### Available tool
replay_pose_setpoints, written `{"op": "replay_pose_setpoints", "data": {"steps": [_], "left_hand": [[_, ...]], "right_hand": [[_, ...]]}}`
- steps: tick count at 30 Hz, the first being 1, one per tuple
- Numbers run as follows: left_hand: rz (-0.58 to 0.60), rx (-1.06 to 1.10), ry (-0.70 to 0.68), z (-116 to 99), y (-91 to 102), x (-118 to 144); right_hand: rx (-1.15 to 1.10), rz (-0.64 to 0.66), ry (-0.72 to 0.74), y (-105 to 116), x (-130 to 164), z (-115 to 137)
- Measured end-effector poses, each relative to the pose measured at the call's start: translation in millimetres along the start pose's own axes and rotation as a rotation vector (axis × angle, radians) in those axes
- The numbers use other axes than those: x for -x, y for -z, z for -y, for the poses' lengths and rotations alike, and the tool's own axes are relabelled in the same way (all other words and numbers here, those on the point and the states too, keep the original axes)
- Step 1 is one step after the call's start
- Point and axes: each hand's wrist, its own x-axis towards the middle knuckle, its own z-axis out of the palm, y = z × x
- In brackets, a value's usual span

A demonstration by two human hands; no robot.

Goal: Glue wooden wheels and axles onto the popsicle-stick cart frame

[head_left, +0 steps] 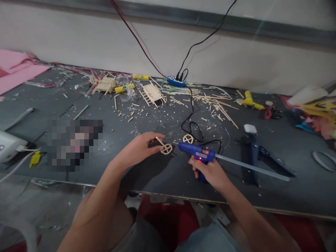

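Note:
My left hand (138,148) pinches a small wooden wheel with a stick axle (165,147) just above the dark table (86,140). My right hand (211,171) grips a blue hot glue gun (196,152), its red light lit. The gun's nozzle points left at the wheel, nearly touching it. A clear glue stick (252,167) juts out of the gun's back toward the right. A second wooden wheel (188,139) lies flat on the table just behind the gun.
A black cord (193,119) runs from the gun to a blue power strip (175,81) by the wall. Stick models (152,93), loose sticks (223,110), yellow glue tubes (124,88) and blue pliers (258,154) lie about. A pink sheet (15,68) sits at far left.

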Motion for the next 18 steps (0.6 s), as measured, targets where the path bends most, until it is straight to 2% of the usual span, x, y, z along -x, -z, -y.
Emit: {"op": "replay_pose_setpoints", "data": {"steps": [5, 13, 18], "left_hand": [[-0.03, 0.077, -0.033, -8, -2.2, -1], [-0.05, 0.195, -0.048, -8, -13.4, -5], [-0.034, 0.147, -0.095, -14, -15.6, -6]], "right_hand": [[-0.071, 0.004, -0.005, -1, -1, 1], [-0.131, -0.011, -0.028, -2, -3, 2], [-0.17, -0.029, -0.026, -4, -3, 1]]}}
